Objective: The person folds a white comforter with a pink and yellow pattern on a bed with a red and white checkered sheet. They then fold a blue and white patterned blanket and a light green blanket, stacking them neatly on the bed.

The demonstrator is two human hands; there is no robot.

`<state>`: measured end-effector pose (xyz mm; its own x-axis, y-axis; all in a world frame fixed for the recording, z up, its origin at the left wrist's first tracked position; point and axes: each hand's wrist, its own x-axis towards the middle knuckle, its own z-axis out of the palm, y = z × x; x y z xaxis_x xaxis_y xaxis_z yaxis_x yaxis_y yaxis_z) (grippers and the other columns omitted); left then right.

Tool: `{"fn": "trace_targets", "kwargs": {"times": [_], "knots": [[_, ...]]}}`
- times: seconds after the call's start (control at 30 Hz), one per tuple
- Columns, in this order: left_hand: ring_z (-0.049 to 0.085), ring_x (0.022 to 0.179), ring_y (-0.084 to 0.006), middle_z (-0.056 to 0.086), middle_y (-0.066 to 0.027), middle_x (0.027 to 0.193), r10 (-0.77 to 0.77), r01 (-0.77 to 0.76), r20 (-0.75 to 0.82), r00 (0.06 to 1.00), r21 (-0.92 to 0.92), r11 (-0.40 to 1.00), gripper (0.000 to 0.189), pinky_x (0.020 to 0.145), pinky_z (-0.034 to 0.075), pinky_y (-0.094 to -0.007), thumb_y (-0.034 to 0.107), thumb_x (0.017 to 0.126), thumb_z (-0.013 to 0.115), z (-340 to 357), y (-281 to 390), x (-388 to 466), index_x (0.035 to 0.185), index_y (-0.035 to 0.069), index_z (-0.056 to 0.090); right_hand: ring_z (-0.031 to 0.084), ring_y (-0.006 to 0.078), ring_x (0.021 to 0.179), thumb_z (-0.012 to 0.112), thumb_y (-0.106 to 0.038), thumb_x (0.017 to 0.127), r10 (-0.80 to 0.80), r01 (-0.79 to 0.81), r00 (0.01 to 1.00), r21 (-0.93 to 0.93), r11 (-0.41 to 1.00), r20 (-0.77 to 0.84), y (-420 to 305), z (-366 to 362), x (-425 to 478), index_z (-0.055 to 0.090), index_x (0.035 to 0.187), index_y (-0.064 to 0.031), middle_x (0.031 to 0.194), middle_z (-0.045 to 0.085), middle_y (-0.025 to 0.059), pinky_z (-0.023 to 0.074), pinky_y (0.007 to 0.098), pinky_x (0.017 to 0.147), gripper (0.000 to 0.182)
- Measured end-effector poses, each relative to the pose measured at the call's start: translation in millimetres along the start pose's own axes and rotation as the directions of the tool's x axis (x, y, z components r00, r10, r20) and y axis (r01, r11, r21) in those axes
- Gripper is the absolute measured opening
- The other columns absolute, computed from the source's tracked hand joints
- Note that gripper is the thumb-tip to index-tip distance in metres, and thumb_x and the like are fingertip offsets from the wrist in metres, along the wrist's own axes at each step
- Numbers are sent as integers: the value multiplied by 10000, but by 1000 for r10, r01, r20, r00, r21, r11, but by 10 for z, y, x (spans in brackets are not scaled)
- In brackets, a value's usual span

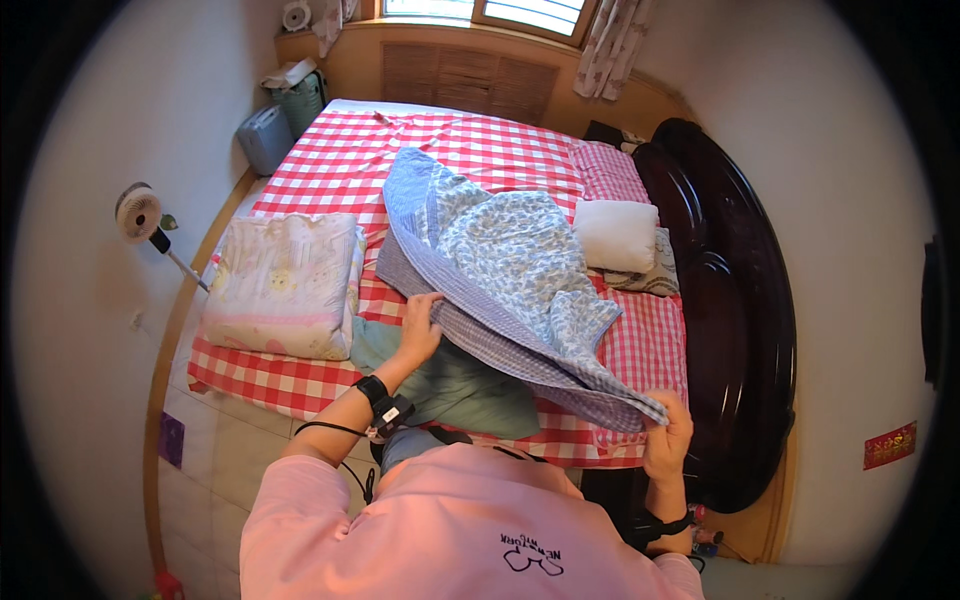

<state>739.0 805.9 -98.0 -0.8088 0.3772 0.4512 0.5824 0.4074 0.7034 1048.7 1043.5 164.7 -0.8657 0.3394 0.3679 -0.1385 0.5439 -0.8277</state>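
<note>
A thin quilt (517, 240), blue-and-white patterned on one face and blue checked on the other, lies partly folded across the bed. My left hand (421, 327) grips its near checked edge at the middle of the view. Its right corner is pinched in my right hand (667, 436), so the edge is stretched between both hands. Under and in front of the quilt lies a crumpled green cloth (457, 390). A red-and-white checked sheet (300, 172) covers the bed. Left of the quilt rests a folded cream quilt (277, 285) with printed figures.
A white pillow (616, 235) rests partly on a patterned pillow (664, 270), by the dark wooden headboard (727, 322). Another checked pillow (611, 172) lies behind. A standing fan (139, 214) and suitcases (266, 140) are at the left; the bed's near edge is at my waist.
</note>
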Motion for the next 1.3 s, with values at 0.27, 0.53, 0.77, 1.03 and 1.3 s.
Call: {"fn": "trace_targets", "kwargs": {"times": [0.27,0.53,0.77,1.03,1.3], "knots": [[630,674,-143,603,-63,861,-663,586,395,636,-806,82,651,498,442,-231,539,821,656,172,-288,378,1182,27,478,495,106,695,574,-177,918,-174,173,976,-18,985,-131,-162,-331,-13,577,908,27,806,571,58,383,239,633,205],[524,499,-102,582,-14,664,-668,721,488,561,-685,105,346,411,386,-217,385,808,716,190,-385,810,881,67,598,455,108,686,583,-193,926,-195,205,963,35,978,-186,-308,-491,-145,557,896,25,783,531,43,356,243,626,221],[456,458,-96,576,0,646,-629,595,403,665,-795,120,138,399,333,-220,159,859,653,-32,-481,873,776,85,570,439,119,716,599,-275,928,-175,186,911,-6,983,-372,-214,-668,-187,542,902,24,789,478,32,355,245,659,305],[590,841,-283,624,-99,993,-757,799,645,108,-509,-320,405,773,423,-542,296,793,657,479,-268,-343,1161,167,547,424,132,610,551,-235,928,-168,217,915,94,972,-367,-374,-628,-97,484,840,-7,695,459,41,360,262,553,253],[432,1235,-367,472,-150,1345,-389,397,800,457,-574,-716,455,1051,264,-614,195,865,501,1007,-121,-334,1300,70,449,412,132,600,550,-304,918,-199,244,883,54,968,-425,-504,-767,-137,484,827,-8,649,444,35,368,274,552,316]]}}
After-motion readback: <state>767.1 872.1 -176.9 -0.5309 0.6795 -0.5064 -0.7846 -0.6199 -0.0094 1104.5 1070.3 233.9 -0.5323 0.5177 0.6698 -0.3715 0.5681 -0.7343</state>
